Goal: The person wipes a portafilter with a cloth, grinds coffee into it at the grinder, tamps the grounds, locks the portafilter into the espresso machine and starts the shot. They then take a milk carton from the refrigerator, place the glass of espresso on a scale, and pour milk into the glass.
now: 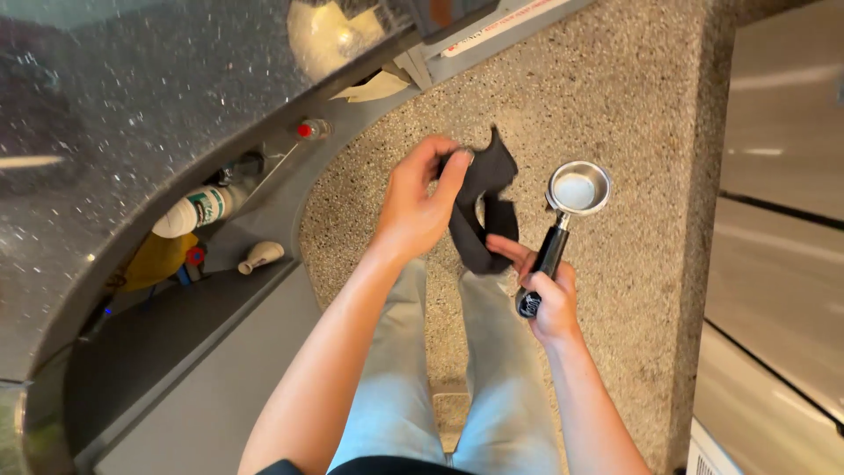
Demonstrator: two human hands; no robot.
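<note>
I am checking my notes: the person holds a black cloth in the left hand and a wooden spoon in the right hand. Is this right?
Not quite. The head view shows the right hand holding a portafilter with a metal basket and black handle, not a wooden spoon. The left hand does hold the black cloth.

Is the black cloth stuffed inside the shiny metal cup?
No, the black cloth hangs between the hands, beside the metal cup, which looks empty.
</note>
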